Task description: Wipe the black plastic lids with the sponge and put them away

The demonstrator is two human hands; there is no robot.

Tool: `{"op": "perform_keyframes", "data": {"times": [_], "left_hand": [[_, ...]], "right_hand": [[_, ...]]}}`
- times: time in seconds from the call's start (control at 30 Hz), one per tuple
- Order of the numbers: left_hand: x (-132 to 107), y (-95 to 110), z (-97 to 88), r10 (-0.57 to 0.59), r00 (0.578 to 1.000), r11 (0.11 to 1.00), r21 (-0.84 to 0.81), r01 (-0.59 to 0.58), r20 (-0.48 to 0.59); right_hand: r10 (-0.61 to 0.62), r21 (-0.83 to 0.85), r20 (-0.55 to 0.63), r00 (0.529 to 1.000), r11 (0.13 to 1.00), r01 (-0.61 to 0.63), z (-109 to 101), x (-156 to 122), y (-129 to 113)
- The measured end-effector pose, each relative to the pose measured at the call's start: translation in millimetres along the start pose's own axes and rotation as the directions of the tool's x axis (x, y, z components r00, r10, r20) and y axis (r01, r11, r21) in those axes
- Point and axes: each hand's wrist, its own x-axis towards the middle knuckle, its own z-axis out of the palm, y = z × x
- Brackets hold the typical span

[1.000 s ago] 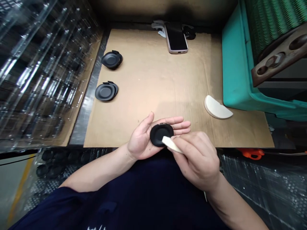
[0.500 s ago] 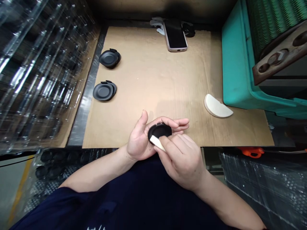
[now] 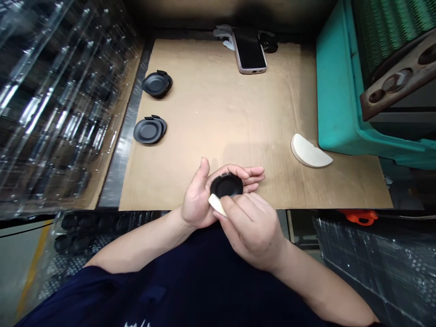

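Head view: the left hand [image 3: 199, 202] is cradling a black disc [image 3: 226, 184] in its loosely open palm, near the front edge of the surface [image 3: 211, 104]; the right hand [image 3: 255, 222] is pinching a white pad [image 3: 217, 205] at the disc's rim.

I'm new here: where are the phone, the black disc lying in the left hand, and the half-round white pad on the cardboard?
Phone [image 3: 250, 49]: head view, on its dark screen.
Black disc [image 3: 226, 185]: head view, on its inner face.
White pad [image 3: 309, 151]: head view, on its flat top.
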Motion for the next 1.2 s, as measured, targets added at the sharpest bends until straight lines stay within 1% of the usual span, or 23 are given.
{"op": "perform_keyframes", "data": {"times": [0.07,0.17,0.23,0.37,0.47,0.53,0.63,0.7,0.77,0.83,1.0,1.13,1.2], "left_hand": [[0.1,-0.1,-0.6,0.002,1.0,1.0,-0.007,-0.002,0.01],[0.7,-0.7,-1.2,0.013,1.0,1.0,0.01,-0.013,0.017],[1.1,-1.6,-1.1,0.021,1.0,1.0,0.013,-0.021,0.009],[1.6,-2.2,0.5,0.044,0.999,0.998,-0.041,-0.044,-0.002],[2.0,-1.0,2.1,0.058,0.998,0.996,-0.063,-0.057,0.017],[2.1,-0.6,2.4,0.062,0.997,0.997,-0.05,-0.06,0.042],[1.6,-1.6,1.5,0.076,0.996,0.997,-0.023,-0.075,0.048],[0.9,-2.6,0.3,0.081,0.996,0.997,-0.001,-0.081,0.032],[0.2,-3.2,-1.0,0.081,0.997,0.997,0.016,-0.081,0.02],[-0.3,-3.3,-2.1,0.082,0.996,0.997,0.014,-0.082,0.018],[0.1,-3.4,-3.7,0.052,0.998,0.999,-0.017,-0.051,0.028],[0.8,-3.1,-3.4,0.05,0.999,0.998,-0.035,-0.05,0.018],[0.6,-2.5,-3.6,0.032,0.999,0.999,-0.041,-0.031,0.027]], "right_hand": [[-0.015,0.007,0.024,1.0,1.0,0.015,0.4,-0.1,0.1],[0.027,-0.003,-0.01,1.0,1.0,-0.027,1.4,0.5,1.2],[0.018,-0.001,-0.022,1.0,1.0,-0.018,2.1,-0.9,1.4],[-0.054,0.046,0.062,0.997,0.998,0.051,-4.2,-11.0,2.9],[-0.044,0.103,0.118,0.992,0.994,0.031,-16.0,-19.4,7.7],[0.003,0.097,0.102,0.995,0.995,-0.013,-21.5,-22.0,10.4],[0.043,-0.002,0.037,0.998,0.999,-0.043,-19.7,-21.0,10.2],[0.021,-0.042,0.02,1.0,0.999,-0.02,-13.6,-18.8,8.2],[-0.018,-0.04,0.018,1.0,0.999,0.019,-8.0,-17.3,7.7],[-0.029,-0.045,0.019,0.999,0.999,0.029,-5.8,-17.1,10.5],[0.037,-0.136,-0.03,0.999,0.99,-0.041,-9.4,-19.2,18.9],[-0.008,-0.104,-0.001,1.0,0.995,0.008,-9.7,-17.9,17.8],[-0.004,-0.118,-0.004,1.0,0.993,0.003,-9.1,-16.0,20.5]]}}
